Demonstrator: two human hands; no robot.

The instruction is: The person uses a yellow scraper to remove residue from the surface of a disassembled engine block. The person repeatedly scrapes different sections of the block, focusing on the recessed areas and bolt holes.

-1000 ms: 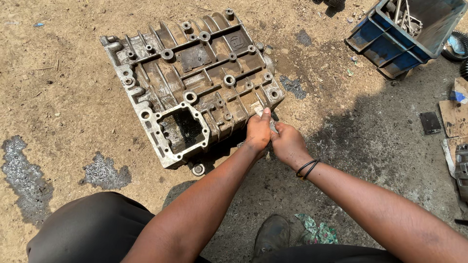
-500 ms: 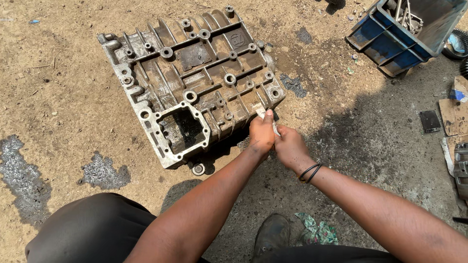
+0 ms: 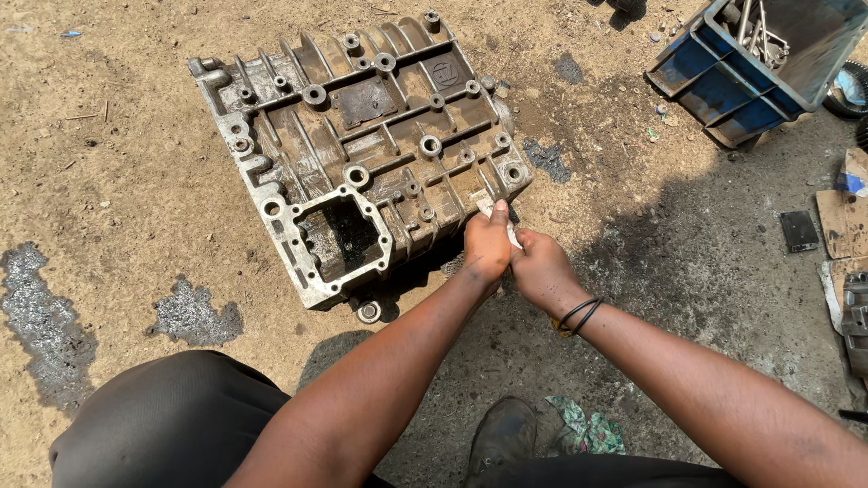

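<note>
A large grimy cast-metal engine cover with ribs, bolt holes and a square opening lies flat on the dirt. My left hand and my right hand meet at its near right edge, both closed around a small pale object, perhaps a scrap of paper or cloth; most of it is hidden by my fingers. My left thumb points up against the cover's edge. Black bands circle my right wrist.
A blue plastic crate with metal tools stands at the top right. Cardboard and metal parts lie at the right edge. Dark oil stains mark the ground on the left. A small washer lies by the cover's near corner.
Both hands stay joined at the cover's near right edge and have barely shifted; the view has drifted slightly.
</note>
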